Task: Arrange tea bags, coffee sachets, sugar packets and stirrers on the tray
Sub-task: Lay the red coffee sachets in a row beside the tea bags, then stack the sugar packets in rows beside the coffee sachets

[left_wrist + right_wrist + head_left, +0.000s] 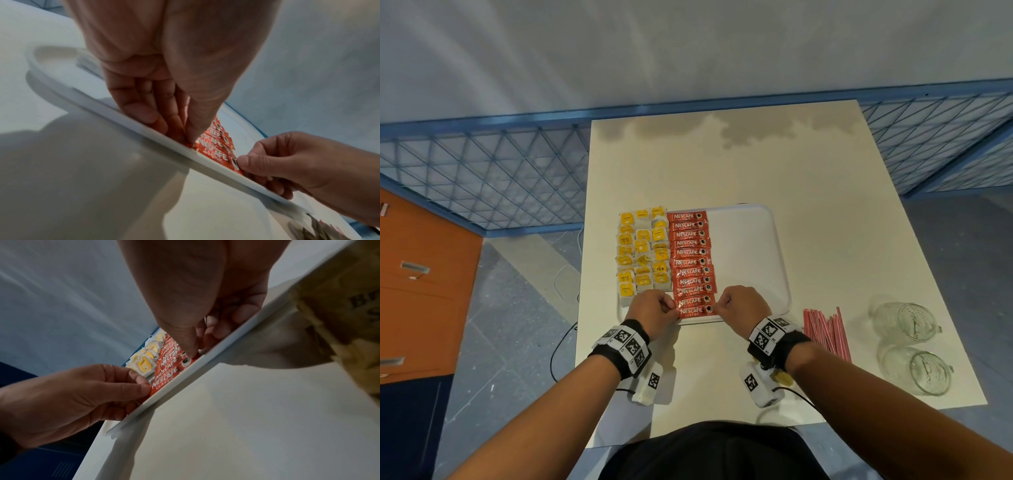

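A white tray [750, 260] lies mid-table. Yellow tea bags [642, 253] fill its left side in rows. Beside them runs a column of red coffee sachets [690, 253]. The nearest sachet [693, 311] lies at the tray's front rim. My left hand [674, 310] pinches its left end and my right hand [717, 308] pinches its right end. The left wrist view shows my left hand [189, 141] on the sachet [216, 152] just inside the rim [123, 110]. In the right wrist view my right hand [195, 353] presses the same sachet [164, 381].
Red stirrers [825, 332] lie in a bundle right of the tray. Two glass jars [907, 322] lie on their sides further right. A brown sugar packet [339, 305] sits close under my right wrist. The tray's right half is bare. An orange cabinet [421, 281] stands left.
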A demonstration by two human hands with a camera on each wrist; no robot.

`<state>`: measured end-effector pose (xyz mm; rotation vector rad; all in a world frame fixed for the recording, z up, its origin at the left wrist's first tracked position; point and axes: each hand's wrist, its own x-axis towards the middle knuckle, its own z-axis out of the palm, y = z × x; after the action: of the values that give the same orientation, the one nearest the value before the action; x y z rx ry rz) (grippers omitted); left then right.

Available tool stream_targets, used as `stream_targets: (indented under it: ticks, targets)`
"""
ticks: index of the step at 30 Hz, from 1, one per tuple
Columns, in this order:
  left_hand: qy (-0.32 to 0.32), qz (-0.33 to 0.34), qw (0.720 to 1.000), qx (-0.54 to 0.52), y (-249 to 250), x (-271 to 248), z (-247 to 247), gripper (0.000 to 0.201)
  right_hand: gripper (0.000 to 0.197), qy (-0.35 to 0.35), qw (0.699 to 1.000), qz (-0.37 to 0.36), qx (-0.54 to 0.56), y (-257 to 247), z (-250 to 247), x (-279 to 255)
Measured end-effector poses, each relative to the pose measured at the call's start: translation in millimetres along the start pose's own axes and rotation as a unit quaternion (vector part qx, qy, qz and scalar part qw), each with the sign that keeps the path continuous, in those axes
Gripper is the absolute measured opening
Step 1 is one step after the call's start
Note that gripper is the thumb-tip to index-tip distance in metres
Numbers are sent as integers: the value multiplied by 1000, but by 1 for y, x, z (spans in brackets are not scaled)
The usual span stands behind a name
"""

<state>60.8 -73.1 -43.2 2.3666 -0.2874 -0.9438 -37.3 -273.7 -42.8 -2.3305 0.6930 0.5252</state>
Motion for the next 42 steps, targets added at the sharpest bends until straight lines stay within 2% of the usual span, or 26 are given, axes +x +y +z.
stream_targets:
  ticks: [4,7,11,14,18,20,23,26,30,33,35,38,42]
  targets:
    - [33,18,999,28,4,-4,-2,20,29,17,1000,-13,23,8,-10,-1]
    - [38,37,998,34,11,-11,-2,20,19,19,998,-48,44,16,-29,-5]
    - [8,80,997,19,23,-19,6,13,16,21,995,-81,53,33,-61,-19]
    - [-16,117,992,44,37,-29,16,11,18,17,996,-79,40,51,-80,-35]
    - [-77,161,983,47,59,-46,41,15,31,-12,997,-76,-30,75,-93,-60]
    - [-101,179,975,86,68,-52,54,25,39,-18,995,-78,-59,84,-95,-73]
    - [-126,208,956,164,82,-56,74,60,61,-44,992,-70,-93,100,-89,-87]
    - [-144,244,937,205,101,-61,91,76,86,-52,985,-81,-142,116,-75,-98]
    - [-147,270,915,261,111,-60,110,97,98,-41,978,-107,-172,128,-52,-106]
    - [-147,266,909,286,111,-57,120,105,104,-37,979,-104,-170,130,-43,-109]
    - [-139,271,904,299,111,-55,125,103,102,-33,981,-104,-159,130,-40,-110]
    - [-129,299,891,317,107,-53,135,89,91,-23,981,-108,-157,128,-36,-111]
    - [-126,274,891,338,103,-52,143,85,84,-19,980,-116,-160,130,-31,-108]
